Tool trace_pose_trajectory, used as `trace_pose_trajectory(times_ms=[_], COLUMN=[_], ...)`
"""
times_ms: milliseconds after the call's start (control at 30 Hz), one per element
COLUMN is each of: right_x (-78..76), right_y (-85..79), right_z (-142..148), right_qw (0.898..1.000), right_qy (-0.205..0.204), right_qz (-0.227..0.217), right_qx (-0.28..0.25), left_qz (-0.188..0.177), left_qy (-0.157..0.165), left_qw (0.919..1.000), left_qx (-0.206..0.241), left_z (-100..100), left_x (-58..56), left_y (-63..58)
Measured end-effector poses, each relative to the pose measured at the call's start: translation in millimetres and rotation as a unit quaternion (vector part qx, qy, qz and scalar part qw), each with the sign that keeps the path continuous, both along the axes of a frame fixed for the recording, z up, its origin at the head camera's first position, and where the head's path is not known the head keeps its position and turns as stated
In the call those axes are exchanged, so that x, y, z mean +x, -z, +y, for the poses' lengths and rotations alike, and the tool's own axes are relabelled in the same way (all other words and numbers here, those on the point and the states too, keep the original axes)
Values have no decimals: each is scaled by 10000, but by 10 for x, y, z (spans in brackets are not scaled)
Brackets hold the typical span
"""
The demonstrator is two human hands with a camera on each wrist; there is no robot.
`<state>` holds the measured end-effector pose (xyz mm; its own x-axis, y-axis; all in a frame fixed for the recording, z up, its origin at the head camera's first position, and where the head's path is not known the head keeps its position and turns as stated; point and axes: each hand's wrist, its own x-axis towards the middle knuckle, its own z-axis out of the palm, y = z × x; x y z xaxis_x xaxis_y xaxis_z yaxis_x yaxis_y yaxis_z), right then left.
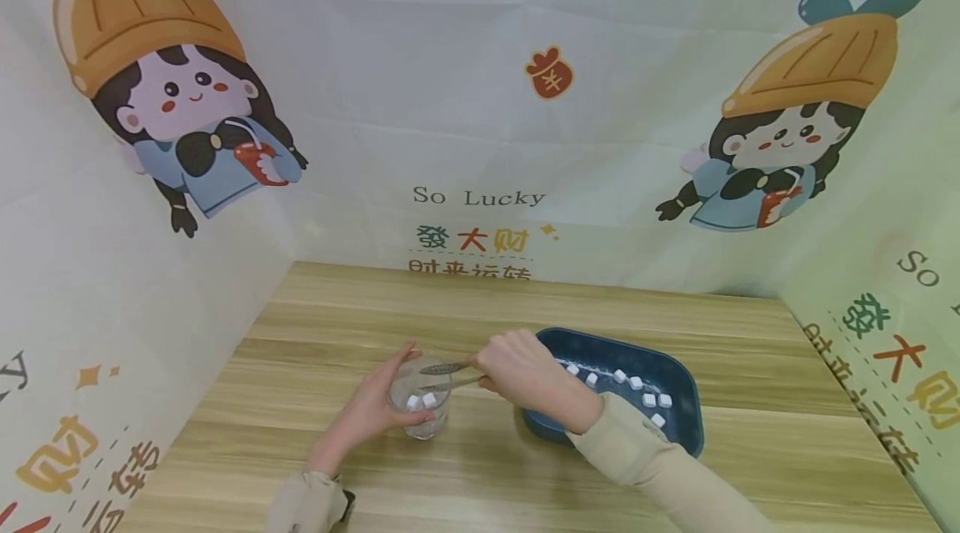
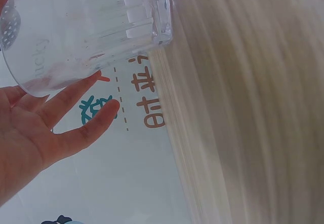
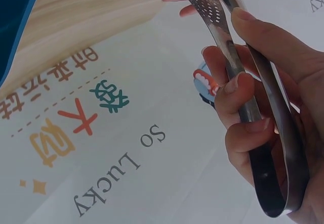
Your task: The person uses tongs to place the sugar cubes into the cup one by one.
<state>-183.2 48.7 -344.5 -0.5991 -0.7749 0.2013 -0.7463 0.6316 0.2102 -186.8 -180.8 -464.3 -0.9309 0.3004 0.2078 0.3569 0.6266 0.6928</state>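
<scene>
"Well, where's cup (image 2: 76,36)?"
"9 o'clock of tray (image 1: 686,412), L grip (image 1: 372,406) round it; prob. slick, hold sides."
"Tongs (image 3: 276,97)?"
"R grip (image 1: 521,374) holds 'em, tips at cup's mouth; prob. springy, squeeze mid-arms."

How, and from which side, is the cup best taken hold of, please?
By the outer wall of the cup, I would suggest, coming from the person's left, thumb on the near side and fingers on the far side, where the left hand is. The cup is upright with its mouth open above, and the right hand holds the tongs at that mouth from the right.
</scene>
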Motion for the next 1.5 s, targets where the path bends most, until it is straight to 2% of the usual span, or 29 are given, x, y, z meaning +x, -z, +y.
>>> trace_pose_trajectory(times_ms=[367, 733, 1033, 1500], right_x=[-4, 29, 94, 153], right_y=[-5, -69, -163, -239], right_z=[50, 165, 316, 547], right_qw=[9999, 9988, 9936, 9873], right_qy=[128, 169, 380, 707], right_qz=[-26, -190, -612, -597], right_qx=[61, -427, -871, -1292], left_qz=[-17, -52, -55, -50], left_qy=[-34, -31, -25, -27], left_qw=[10000, 10000, 10000, 10000], left_qx=[-38, -62, -34, 57], left_z=[9, 13, 16, 11], left_x=[-3, -2, 1, -1], left_y=[0, -10, -12, 8])
